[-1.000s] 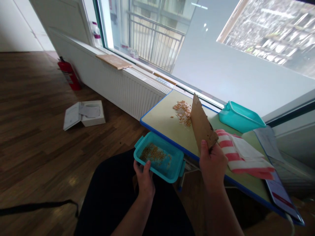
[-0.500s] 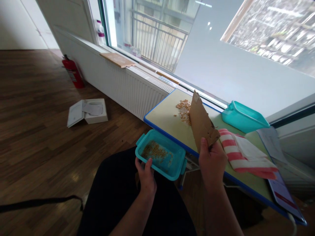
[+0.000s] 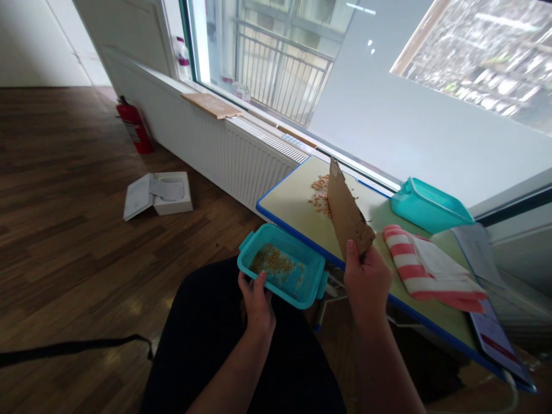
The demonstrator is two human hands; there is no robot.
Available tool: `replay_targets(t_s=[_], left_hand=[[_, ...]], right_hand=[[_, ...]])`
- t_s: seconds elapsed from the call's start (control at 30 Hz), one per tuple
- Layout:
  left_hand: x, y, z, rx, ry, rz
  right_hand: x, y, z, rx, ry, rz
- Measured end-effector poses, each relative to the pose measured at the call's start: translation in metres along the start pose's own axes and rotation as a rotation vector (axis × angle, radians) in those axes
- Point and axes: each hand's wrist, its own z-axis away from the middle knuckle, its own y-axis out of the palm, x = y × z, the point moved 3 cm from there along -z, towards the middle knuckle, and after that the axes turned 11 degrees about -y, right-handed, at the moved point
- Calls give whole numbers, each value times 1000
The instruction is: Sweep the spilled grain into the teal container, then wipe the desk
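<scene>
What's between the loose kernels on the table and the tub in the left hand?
No object visible: only tabletop and its blue edge. The cardboard in the right hand stands right of the kernels, off the line to the tub.

From my distant post I saw an indoor room, closer to an office or classroom than a workshop, though I could not tell which. The floor [image 3: 64, 241] was dark and wood-patterned. A white ribbed radiator [image 3: 235, 158] ran below a wide window [image 3: 371, 109], through which a barred railing [image 3: 280, 72] showed. A red fire extinguisher [image 3: 135, 127], typical of shared buildings, stood near the radiator. A small pale desk [image 3: 288, 200] had blue edging.
</scene>
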Motion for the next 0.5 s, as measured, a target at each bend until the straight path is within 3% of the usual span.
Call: replay_targets(t_s=[0.5], left_hand=[[-23, -6, -3, -6, 52, 30]], right_hand=[[1, -1, 0, 21, -55, -39]])
